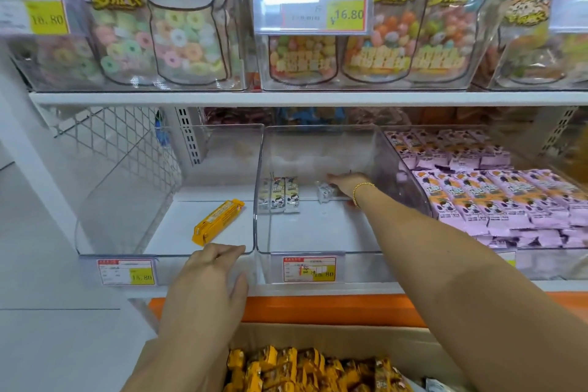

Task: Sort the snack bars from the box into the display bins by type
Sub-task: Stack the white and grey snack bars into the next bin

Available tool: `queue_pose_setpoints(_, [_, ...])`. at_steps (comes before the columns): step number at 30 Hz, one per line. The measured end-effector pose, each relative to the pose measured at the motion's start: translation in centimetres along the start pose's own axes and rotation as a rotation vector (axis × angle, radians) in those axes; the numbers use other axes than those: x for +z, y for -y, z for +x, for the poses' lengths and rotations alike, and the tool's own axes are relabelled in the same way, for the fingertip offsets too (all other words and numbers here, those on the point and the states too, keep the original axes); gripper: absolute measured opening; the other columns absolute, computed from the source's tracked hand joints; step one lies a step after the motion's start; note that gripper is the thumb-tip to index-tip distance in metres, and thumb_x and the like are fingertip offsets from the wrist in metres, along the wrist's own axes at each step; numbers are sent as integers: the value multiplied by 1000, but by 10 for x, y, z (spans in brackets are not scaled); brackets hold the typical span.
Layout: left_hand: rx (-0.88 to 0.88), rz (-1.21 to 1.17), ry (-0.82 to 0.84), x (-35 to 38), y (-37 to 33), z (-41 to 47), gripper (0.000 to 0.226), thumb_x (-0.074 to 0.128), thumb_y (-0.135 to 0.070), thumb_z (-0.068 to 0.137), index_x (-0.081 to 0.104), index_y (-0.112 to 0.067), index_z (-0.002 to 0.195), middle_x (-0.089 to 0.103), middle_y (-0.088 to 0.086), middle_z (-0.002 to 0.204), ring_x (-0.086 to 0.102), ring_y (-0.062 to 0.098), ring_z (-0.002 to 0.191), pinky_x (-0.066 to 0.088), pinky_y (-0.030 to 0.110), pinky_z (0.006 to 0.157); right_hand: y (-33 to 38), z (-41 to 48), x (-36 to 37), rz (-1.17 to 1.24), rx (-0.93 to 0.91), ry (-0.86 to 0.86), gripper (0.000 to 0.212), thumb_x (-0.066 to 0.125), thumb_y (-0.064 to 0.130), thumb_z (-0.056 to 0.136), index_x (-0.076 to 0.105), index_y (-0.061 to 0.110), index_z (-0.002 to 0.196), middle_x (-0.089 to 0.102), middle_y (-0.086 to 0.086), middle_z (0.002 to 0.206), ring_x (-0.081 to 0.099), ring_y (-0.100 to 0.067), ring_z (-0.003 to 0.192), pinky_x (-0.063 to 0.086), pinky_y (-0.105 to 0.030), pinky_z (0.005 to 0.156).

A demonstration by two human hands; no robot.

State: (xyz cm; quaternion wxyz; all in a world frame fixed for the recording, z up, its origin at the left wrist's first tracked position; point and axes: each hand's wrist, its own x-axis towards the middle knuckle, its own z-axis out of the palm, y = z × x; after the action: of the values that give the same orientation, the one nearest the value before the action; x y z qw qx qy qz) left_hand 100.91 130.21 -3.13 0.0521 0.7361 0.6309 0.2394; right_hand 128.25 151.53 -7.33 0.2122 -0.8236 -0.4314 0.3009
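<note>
Clear plastic, three in a row: left bin point(127, 200) holds one yellow bar point(219, 221). Middle bin point(318, 252) holds three cream bars point(280, 196) standing at its left wall, plus a small white packet point(324, 192). Right bin point(541, 261) is packed with purple bars point(496, 197).

The box point(318, 336) below is heaped with yellow bars point(286, 369), so sorting looks barely begun, with nearly all the stock left to move.

The right hand point(345, 184) reaches deep into the middle bin, fingers stretched out flat and wrapped round nothing. The packet lies just beside the fingertips; contact unclear.

The left hand point(206, 280) lies on the left bin's front rim, fingers bent over it. Gripping or only resting, cannot tell.
</note>
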Motion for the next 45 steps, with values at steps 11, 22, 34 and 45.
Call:
queue_pose_setpoints(11, [-31, -24, -1, -1, -3, 3, 35, 63, -17, 85, 66, -22, 120, 63, -5, 119, 56, 17, 109, 47, 31, 87, 4, -28, -9, 373, 108, 440, 7, 57, 5, 92, 56, 6, 85, 56, -7, 83, 57, -16, 75, 58, -33, 63])
queue_pose_setpoints(22, [16, -21, 61, -8, -2, 0, 45, 53, -26, 93, 48, -30, 137, 48, -11, 137, 46, 9, 123, 40, 21, 96, 15, -46, 4, 493, -53, 402, 27, 52, -10, 91, 55, -11, 117, 63, -14, 115, 70, -17, 92, 53, -17, 68])
queue_pose_setpoints(34, [118, -176, 89, -9, -23, -38, 29, 63, -25, 87, 54, -24, 60, 59, -5, 64, 56, 15, 65, 34, 26, 55, -24, -201, -68, 600, -624, 83, 32, 62, 18, 92, 56, 14, 61, 55, 1, 54, 48, -10, 48, 39, -18, 46])
queue_pose_setpoints(45, [194, -119, 649, 100, -61, -135, 5, 61, -33, 90, 57, -30, 87, 59, -11, 92, 58, 12, 88, 39, 25, 69, -304, -233, -21, -24, -203, 280, 15, 62, 9, 88, 64, 17, 76, 66, 6, 75, 60, -12, 74, 53, -34, 77])
